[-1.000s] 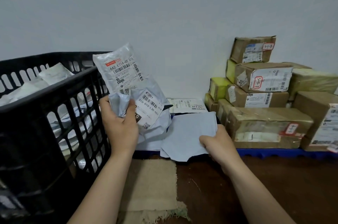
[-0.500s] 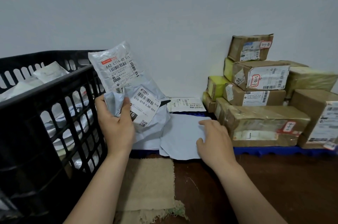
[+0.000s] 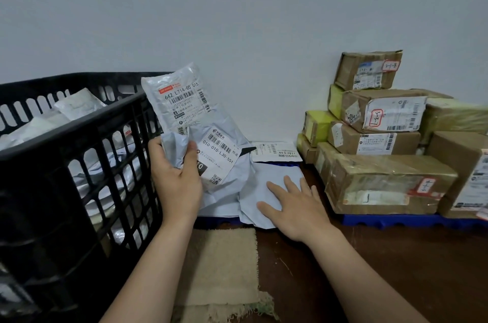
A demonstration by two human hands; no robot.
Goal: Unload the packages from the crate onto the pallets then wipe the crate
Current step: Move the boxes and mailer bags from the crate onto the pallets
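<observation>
In front of me the brown floor [image 3: 396, 275] holds a black crate [image 3: 52, 204] on the left, a tan rag [image 3: 221, 264], and blue pallets [image 3: 383, 223] by the wall. Boxes [image 3: 390, 180] and soft bags [image 3: 266, 177] lie on those.

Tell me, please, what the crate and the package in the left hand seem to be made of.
The crate looks like matt black moulded plastic, given its uniform lattice walls. The package in the left hand seems to be thin grey plastic film, faintly glossy, creased softly where it is gripped.
</observation>
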